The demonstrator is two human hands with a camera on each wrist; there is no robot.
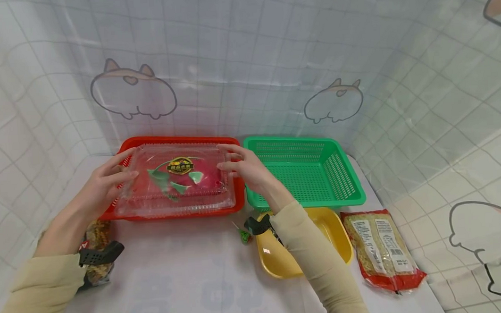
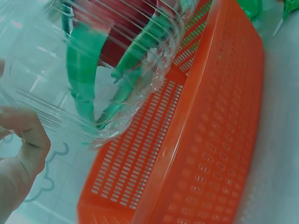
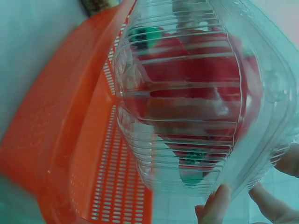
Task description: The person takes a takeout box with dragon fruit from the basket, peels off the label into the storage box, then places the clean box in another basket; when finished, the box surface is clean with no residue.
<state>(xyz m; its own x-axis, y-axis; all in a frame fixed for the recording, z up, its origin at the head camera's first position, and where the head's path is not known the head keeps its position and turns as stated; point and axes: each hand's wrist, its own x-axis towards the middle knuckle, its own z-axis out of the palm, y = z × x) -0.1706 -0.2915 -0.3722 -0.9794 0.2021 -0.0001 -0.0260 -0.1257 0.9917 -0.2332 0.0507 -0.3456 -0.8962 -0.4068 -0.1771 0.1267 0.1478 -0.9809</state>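
head faces down (wrists share red basket [image 2: 201, 140])

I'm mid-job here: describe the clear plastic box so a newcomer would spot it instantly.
In the head view, find the red basket, left of the green basket. Over it, between the left hand and right hand, is the box. Unlike either basket, it is see-through, with red and green contents and a dark label.

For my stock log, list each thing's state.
Red basket: upright, open-topped
Green basket: upright, open-topped
Clear container: seemingly closed, held over red basket
Left hand: gripping container
Right hand: gripping container
Yellow tub: upright, partly hidden
Right packet: flat, seemingly sealed
Left packet: seal unclear
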